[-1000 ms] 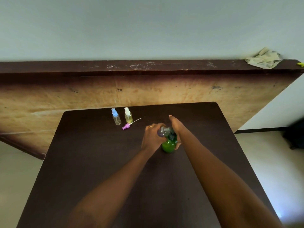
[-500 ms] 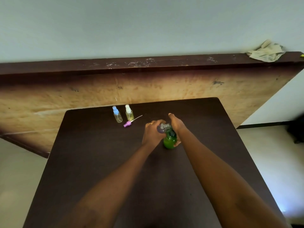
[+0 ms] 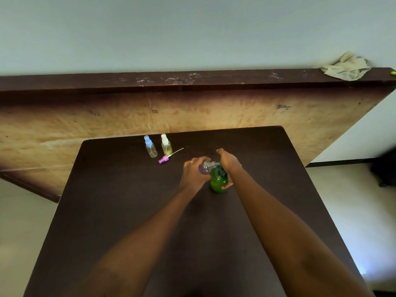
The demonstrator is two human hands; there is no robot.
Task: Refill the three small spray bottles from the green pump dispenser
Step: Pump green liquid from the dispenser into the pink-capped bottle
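Holding the uncapped small bottle (image 3: 206,167) in my left hand (image 3: 194,173), fingers curled round it, I had its mouth at the spout of the green pump dispenser (image 3: 218,182), mid-worktop (image 3: 128,211). My right hand (image 3: 228,162) gripped the dispenser. Filling looked underway. The purple spray head (image 3: 164,159) lay at ten o'clock. Next, I judged, pump gently, then recap.

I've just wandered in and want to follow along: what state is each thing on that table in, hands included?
Green pump dispenser: upright, gripped by the right hand.
Purple-tinted bottle: uncapped, tilted at the dispenser's nozzle, held by the left hand.
Purple spray head: off, lying on the table.
Blue-capped bottle: upright, capped.
White-capped bottle: upright, capped, yellowish liquid inside.
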